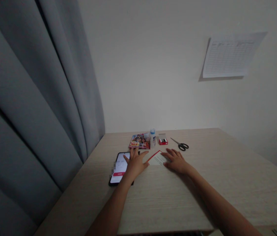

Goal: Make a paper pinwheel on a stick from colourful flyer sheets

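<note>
A small piece of printed paper point(156, 160) with a red edge lies on the table between my two hands; it looks like a folded triangle with its tip pointing away from me. My left hand point(136, 162) is at its left corner, fingers spread, partly over a phone point(118, 167) with a lit screen. On the paper's right side rests my right hand point(175, 160), its fingers stretched out and hiding that corner. Neither hand grips anything that I can see.
Behind the hands stand a colourful booklet point(140, 141), a clear bottle with a blue cap point(152, 138) and a small open red box point(163, 141). Black-handled scissors point(182, 146) lie to the right. A grey curtain point(42, 98) borders the wooden table point(158, 203) on the left.
</note>
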The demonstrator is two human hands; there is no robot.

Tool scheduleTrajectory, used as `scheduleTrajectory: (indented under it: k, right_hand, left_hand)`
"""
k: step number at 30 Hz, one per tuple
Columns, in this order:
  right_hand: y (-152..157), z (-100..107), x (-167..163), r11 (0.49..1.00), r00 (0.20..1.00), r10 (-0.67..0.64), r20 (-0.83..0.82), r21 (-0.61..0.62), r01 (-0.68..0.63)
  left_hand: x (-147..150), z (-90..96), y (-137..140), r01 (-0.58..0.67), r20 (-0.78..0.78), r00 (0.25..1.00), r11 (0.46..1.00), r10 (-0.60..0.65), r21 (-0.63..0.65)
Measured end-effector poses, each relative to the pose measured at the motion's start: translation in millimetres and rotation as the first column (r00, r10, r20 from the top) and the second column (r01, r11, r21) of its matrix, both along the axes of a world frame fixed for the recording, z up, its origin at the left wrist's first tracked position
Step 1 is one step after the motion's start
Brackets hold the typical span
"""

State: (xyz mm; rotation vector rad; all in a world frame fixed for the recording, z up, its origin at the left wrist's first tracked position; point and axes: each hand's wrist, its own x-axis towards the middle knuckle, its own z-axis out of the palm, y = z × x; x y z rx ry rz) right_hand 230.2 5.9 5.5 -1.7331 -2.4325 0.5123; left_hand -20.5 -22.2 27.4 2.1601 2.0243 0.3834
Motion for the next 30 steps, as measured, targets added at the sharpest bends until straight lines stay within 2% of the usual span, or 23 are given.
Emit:
scheduleTrajectory:
  k: [3,7,10,12,16,22,30]
  right_hand:
    - [1,-3,1,1.0,1.0,0.0,-0.007,0.025,0.0]
    - [1,-4,2,0.999,1.0,0.011,-0.014,0.042,-0.011]
    - [1,-4,3,0.999,1.0,0.017,-0.018,0.041,-0.016]
    - [1,-4,4,0.999,1.0,0.021,-0.017,0.041,-0.02]
    - [1,-3,5,0.999,1.0,0.03,0.0,0.036,-0.03]
    - [0,-1,5,0.999,0.999,0.027,0.03,0.016,-0.027]
    - [0,1,4,1.0,0.999,0.021,0.032,-0.008,-0.02]
  left_hand:
    - [13,-5.4,-2,0.066,0.03,0.997,0.994,-0.068,0.088]
    - [21,-8.3,1,0.068,0.064,0.995,0.992,-0.076,0.109]
    - [16,-7.4,7,0.045,0.111,0.993,0.997,-0.051,0.06]
    - [9,-6.6,10,0.075,0.127,0.989,0.997,-0.079,0.035]
    - [0,-6.9,14,0.11,0.123,0.986,0.994,-0.11,0.005]
    - [-7,-8.1,17,0.1,0.104,0.99,0.991,-0.091,-0.087]
    - [-14,0.3,16,0.16,0.077,0.986,0.973,-0.149,-0.167]
